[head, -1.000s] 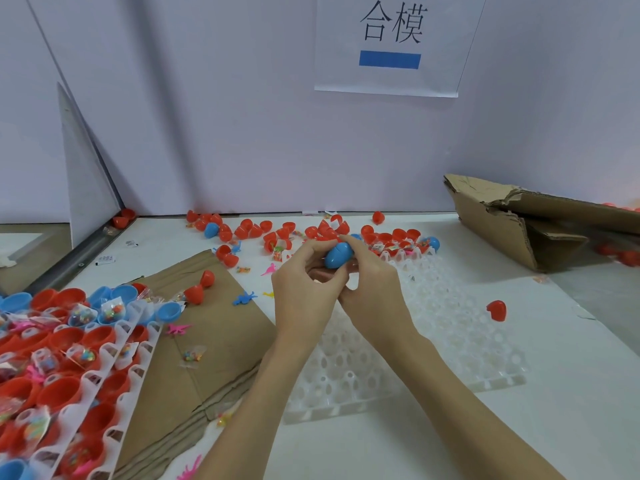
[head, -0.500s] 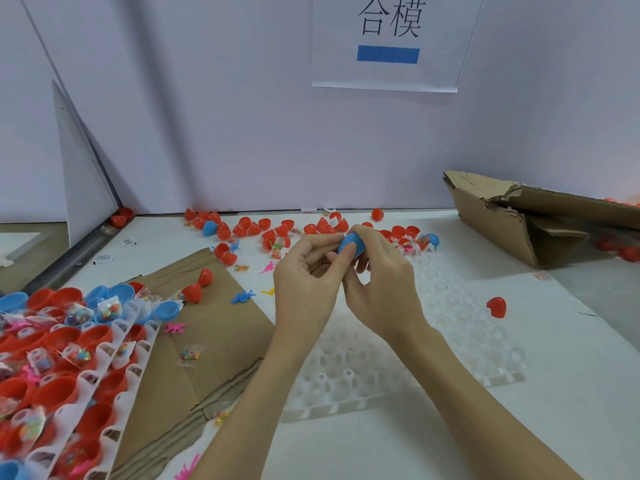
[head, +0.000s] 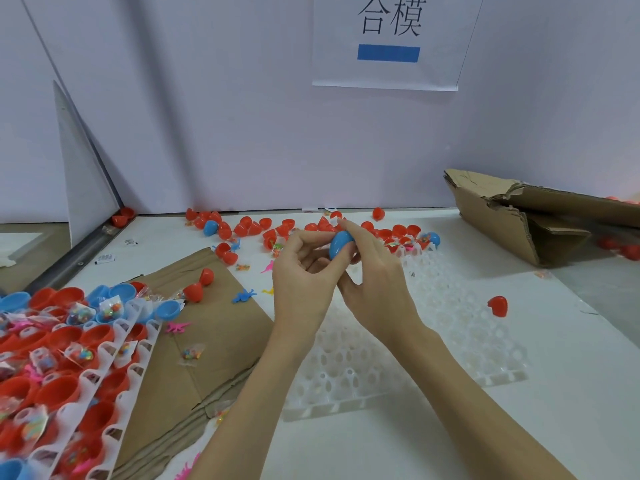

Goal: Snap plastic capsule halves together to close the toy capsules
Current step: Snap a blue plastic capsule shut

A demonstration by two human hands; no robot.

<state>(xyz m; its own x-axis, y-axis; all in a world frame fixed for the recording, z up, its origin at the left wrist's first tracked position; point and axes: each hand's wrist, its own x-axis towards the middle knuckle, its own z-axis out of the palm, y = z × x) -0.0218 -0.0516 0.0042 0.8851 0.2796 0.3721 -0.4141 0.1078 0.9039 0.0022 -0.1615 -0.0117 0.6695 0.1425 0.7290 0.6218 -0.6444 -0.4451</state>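
Over the white plastic tray [head: 398, 382] our right hand [head: 375, 289] now holds the blue plastic egg capsule [head: 340, 243] upright, fingers curled round it; our left hand [head: 304, 285] only pinches its lower side, so it looks snapped shut

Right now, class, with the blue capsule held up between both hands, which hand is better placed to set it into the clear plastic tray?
Probably the right hand: it holds the blue capsule, directly above the clear tray; the left hand is nearer the cardboard.

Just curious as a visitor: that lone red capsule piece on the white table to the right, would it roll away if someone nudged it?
The red capsule piece looks rounded and glossy, so it would probably rock or slide on the smooth table. It seems thin plastic, likely very light.
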